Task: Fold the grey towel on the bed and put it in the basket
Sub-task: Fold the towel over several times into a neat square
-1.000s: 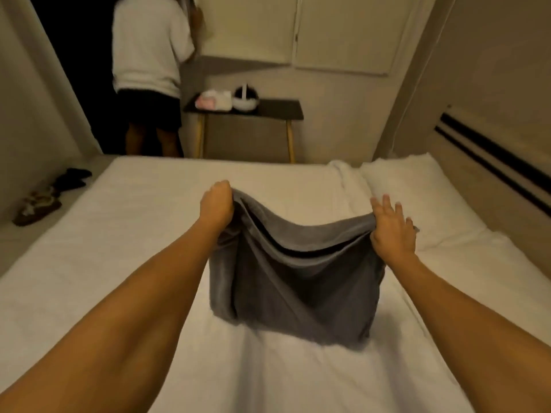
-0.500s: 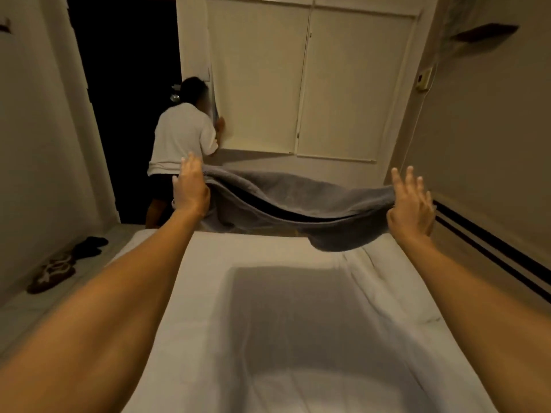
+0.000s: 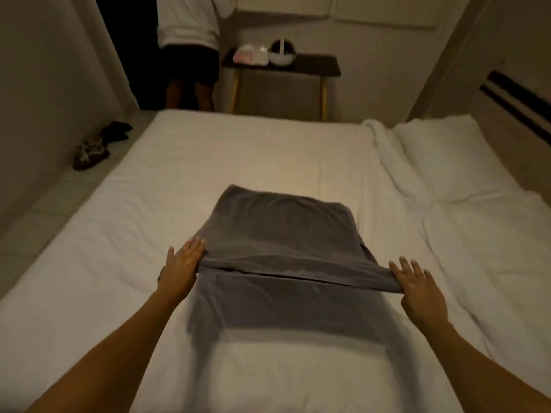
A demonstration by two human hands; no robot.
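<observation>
The grey towel (image 3: pixel 280 231) is stretched over the middle of the white bed (image 3: pixel 208 162), its far end resting on the sheet and its near edge held a little above it, casting a shadow. My left hand (image 3: pixel 182 263) pinches the near left corner, its other fingers spread. My right hand (image 3: pixel 417 281) pinches the near right corner in the same way. No basket is in view.
A white pillow (image 3: pixel 465 162) and a rolled white cloth (image 3: pixel 384 150) lie at the right of the bed. A person (image 3: pixel 190 43) stands beyond the bed's far left corner, beside a small dark table (image 3: pixel 316 65) holding a few items. Shoes (image 3: pixel 95 147) lie on the floor at left.
The towel was lifted high and swung out away from me, then brought down flat over the bed. Both hands kept hold of its corners and came down and back towards me.
</observation>
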